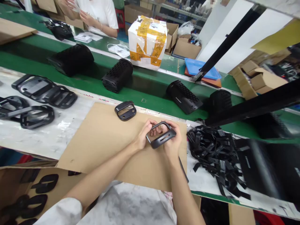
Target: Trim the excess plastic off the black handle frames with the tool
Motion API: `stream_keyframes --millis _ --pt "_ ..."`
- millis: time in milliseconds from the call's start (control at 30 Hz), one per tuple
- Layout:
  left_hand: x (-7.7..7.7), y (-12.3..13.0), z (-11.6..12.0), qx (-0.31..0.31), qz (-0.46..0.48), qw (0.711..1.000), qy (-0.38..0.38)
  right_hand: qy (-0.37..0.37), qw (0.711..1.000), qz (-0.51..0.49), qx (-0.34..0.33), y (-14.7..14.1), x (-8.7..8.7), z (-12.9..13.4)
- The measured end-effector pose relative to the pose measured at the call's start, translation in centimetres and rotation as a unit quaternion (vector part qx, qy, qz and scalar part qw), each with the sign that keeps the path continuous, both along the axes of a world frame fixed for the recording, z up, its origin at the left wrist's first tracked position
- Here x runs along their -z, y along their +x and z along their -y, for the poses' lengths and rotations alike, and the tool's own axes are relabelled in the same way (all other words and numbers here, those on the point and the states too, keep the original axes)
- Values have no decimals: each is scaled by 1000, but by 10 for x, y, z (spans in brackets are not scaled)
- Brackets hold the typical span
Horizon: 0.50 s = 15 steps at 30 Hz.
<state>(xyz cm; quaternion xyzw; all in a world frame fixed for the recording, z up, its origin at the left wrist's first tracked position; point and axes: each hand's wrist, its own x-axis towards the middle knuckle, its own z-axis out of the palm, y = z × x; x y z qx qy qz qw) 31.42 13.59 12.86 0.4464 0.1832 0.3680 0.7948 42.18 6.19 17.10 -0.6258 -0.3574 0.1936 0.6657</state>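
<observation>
A black plastic frame [163,139] with a large opening is held up between my two hands over a cardboard sheet [98,140]. My left hand [143,134] grips its left side, fingers curled round the rim. On the opposite side, my right hand [173,137] is closed round the frame's right end. Another black frame [126,111] of similar shape lies on the sheet, up and to the left of my hands. Part of a dark strip [183,170] shows beside my right forearm, mostly hidden.
Black frames [37,89] lie at the left; a heap of black strips [217,153] lies right. Black perforated housings [118,75] rest on the green conveyor [145,90]. A taped white box [147,42] stands beyond, near a co-worker [98,15]. A black post [229,40] slants at right.
</observation>
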Motion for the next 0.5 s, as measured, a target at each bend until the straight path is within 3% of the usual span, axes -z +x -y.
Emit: stream_keyframes --millis 133,300,433,500 --pt "-12 1 -2 89 -7 993 -75 -40 996 34 67 -9 12 -2" --pt "-20 2 -11 129 -7 981 -142 -42 990 66 116 -12 28 -7" --pt "-22 2 -11 108 -16 982 -155 -82 987 84 114 -6 30 -10" --pt "-27 -2 -14 95 -36 985 -138 -100 989 77 76 -2 32 -9"
